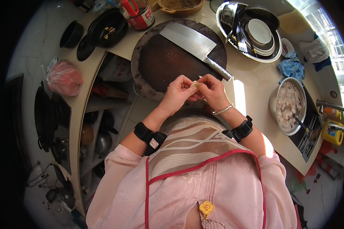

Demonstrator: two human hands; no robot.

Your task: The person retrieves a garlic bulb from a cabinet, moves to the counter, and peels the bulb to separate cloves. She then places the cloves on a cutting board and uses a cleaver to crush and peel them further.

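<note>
My left hand [178,93] and my right hand [215,94] meet at the near edge of a round dark chopping board [156,61]. Their fingertips pinch a small pale piece, which looks like a garlic clove [195,84]; the fingers cover most of it. Across the far right of the board lies a cleaver [189,40], its wide blade to the left and its handle toward my right hand. A few tiny pale bits dot the board's dark surface.
At the back right, a metal basin [274,58] holds bowls and utensils. A steel bowl of pale, wet food pieces [288,105] stands by the sink tap [334,105], near a blue cloth [291,66]. Left are a red-lidded jar [141,17], black pots [107,28] and a pink plastic bag [65,78].
</note>
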